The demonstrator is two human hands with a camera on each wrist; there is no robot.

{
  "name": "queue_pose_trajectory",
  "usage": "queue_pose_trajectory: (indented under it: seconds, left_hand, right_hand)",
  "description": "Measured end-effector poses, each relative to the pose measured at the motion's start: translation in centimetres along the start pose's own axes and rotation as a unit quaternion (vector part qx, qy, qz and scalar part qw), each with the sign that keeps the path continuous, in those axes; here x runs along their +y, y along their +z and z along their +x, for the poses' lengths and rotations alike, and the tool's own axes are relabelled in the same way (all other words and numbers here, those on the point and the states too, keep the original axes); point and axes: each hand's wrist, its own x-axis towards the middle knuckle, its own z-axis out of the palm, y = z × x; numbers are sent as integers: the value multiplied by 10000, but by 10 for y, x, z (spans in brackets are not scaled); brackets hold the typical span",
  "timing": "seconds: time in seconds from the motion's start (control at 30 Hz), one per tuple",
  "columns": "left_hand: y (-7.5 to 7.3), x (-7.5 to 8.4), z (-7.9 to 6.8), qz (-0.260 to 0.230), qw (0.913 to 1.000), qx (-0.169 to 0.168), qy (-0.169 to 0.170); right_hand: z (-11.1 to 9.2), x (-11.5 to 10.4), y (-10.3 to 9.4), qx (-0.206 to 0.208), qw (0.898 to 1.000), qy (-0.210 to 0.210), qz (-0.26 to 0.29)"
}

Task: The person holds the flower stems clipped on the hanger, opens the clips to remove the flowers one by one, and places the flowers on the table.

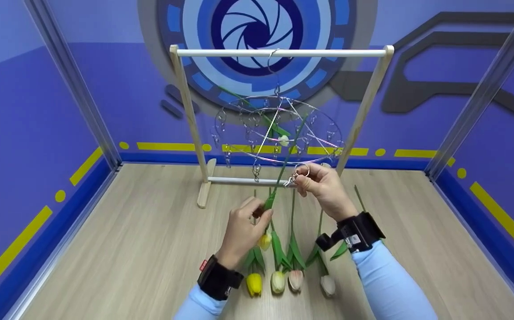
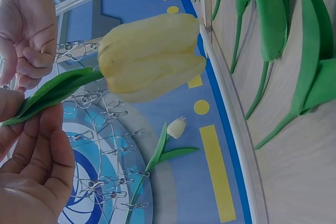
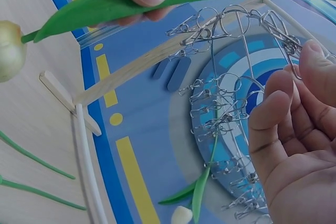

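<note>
My left hand [image 1: 245, 226] pinches a pale yellow artificial tulip [image 2: 152, 59] by its leaf and stem. The bloom points down toward me and the green stem rises toward the hanger. With thumb and fingers, my right hand [image 1: 325, 189] pinches a metal clip [image 3: 281, 32] at the near right side of the round wire hanger [image 1: 277, 91]. The upper stem passes close beside that clip in the head view. A white tulip [image 1: 283, 140] hangs bloom-down from the hanger's far side. Many other clips dangle around the rings.
A wooden rack with a white top bar [image 1: 225, 53] carries the hanger. On the table lie a yellow tulip [image 1: 254, 284], a cream tulip [image 1: 278, 282], a pinkish tulip [image 1: 296, 281] and a white-bloomed tulip [image 1: 328, 285]. Another stem [image 1: 360, 198] shows behind my right wrist. Blue panels surround the table.
</note>
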Motion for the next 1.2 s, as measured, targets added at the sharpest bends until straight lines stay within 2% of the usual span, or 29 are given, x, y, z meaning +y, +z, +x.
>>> queue_pose_trajectory:
  seconds: [0.23,0.47,0.6,0.77,0.93,1.2]
  left_hand:
    - [-7,-5,-7,144,9998,-25,107]
    - [-15,-9,-12,309,9991,114,258]
    - [-20,-10,-15,433,9985,141,314]
    - [-27,-14,-19,638,9968,202,445]
    - [-34,-19,-23,901,9942,249,539]
    - [-50,-23,-28,1358,9893,142,508]
  right_hand:
    - [-1,1,-4,-185,9995,75,224]
    - [-1,-3,-5,-250,9993,258,137]
    - [0,-7,-6,-254,9987,327,298]
    - [-1,-12,-6,-104,9973,440,581]
    - [-2,-15,-8,121,9967,501,628]
    - [-2,-23,-13,399,9949,502,784]
